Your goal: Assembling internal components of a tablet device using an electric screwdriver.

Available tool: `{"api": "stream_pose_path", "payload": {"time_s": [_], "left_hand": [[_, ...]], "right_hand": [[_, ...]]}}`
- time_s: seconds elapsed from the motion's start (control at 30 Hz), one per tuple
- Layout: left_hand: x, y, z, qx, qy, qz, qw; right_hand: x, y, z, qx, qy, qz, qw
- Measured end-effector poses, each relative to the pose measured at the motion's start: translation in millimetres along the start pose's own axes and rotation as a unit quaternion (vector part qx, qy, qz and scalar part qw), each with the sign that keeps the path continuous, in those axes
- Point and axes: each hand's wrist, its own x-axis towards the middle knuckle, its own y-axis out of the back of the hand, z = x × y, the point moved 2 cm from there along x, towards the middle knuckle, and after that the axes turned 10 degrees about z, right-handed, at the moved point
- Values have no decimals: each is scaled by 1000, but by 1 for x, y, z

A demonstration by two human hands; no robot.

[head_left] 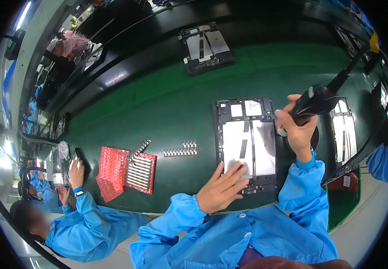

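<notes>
An opened tablet (262, 143) with silver battery cells and a black frame lies in front of me on the green work surface. My left hand (223, 190) rests at its lower left corner, fingers stretched out over the edge and the cells, holding nothing. Just off the tablet's right edge, my right hand (299, 132) is closed around a black corded handheld scanner (312, 105). The scanner's cable rises to the upper right. Behind my right wrist is a dark round thing (316, 138), mostly covered.
Left of the tablet lie strips of small black-and-white parts (180, 149) and a red bubble-wrap pouch (111, 168) bearing more strips. Other opened tablets sit at the back (207, 47) and right (344, 130). A co-worker in blue (91, 228) works at the left.
</notes>
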Motion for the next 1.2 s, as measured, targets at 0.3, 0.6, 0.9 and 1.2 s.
{"api": "stream_pose_path", "payload": {"time_s": [0.3, 0.6, 0.9, 1.2], "left_hand": [[18, 103, -93, 181, 250, -7, 951], [29, 108, -138, -108, 455, -51, 883], [30, 93, -97, 100, 317, 30, 943], [49, 36, -60, 62, 72, 286, 954]], "right_hand": [[8, 17, -2, 5, 14, 15, 1000], [5, 16, -2, 21, -10, 0, 1000], [-2, 22, 0, 14, -15, 2, 1000], [9, 12, -21, 91, 14, -56, 994]]}}
